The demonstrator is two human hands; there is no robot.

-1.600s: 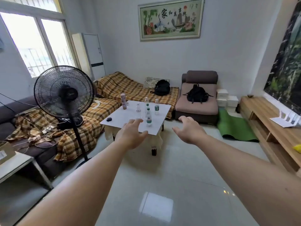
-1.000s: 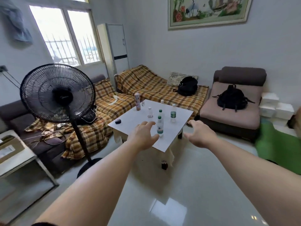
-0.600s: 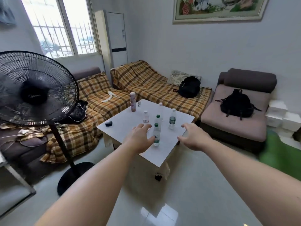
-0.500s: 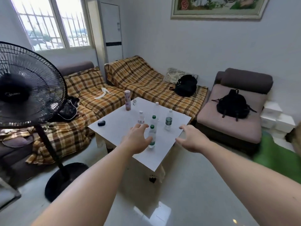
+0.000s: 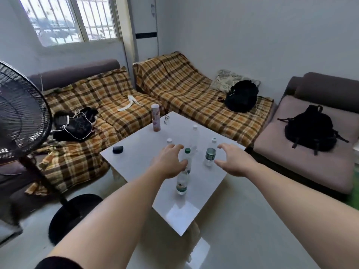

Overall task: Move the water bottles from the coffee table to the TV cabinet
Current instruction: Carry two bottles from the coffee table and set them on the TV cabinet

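Observation:
Several clear water bottles stand on the white coffee table [image 5: 136, 158]. The nearest bottle [image 5: 181, 184] has a green label, and its top is hidden behind my left hand [image 5: 171, 162]. Just behind it is a green-capped bottle [image 5: 187, 152]. A white-capped bottle [image 5: 210, 154] stands to the right, close to the fingers of my right hand [image 5: 231, 160]. Farther back are a tall clear bottle [image 5: 194, 135] and a small white-capped bottle [image 5: 169, 140]. Both hands hover over the table with fingers spread, holding nothing. The TV cabinet is out of view.
A pink can [image 5: 156, 117] and a small black object [image 5: 118, 149] are also on the table. A standing fan [image 5: 21, 121] is at the left. Plaid-covered sofas wrap behind the table, with black backpacks [image 5: 241, 96] [image 5: 310, 131] on the seats.
I have come closer to the coffee table, and both hands have reached forward over the bottles. The left hand now covers the top of the nearest bottle.

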